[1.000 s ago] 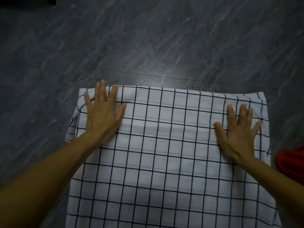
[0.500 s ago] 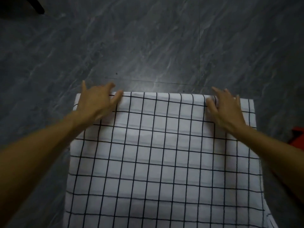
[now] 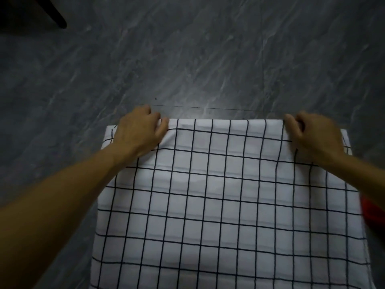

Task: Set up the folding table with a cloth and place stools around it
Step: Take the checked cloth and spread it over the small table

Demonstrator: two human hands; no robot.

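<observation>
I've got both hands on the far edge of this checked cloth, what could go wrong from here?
Your left hand and right hand grip the checked cloth inward of its far corners, which droop; an uneven tug could leave it skewed. The red object sits beside the cloth's right side and might get snagged.

- The cloth (image 3: 229, 205) lies flat between the two forearms, so a hand can pass over its middle and near part.
- The left grip (image 3: 139, 130) and right grip (image 3: 310, 134) curl over the cloth's far edge near its corners. The edge between them is open.
- The grey floor (image 3: 187, 59) is open beyond the far edge and along the cloth's left side.
- A red object (image 3: 373, 213) just beside the cloth's right edge narrows that side.
- A dark leg (image 3: 54, 17) stands far left, well apart from the cloth.
</observation>
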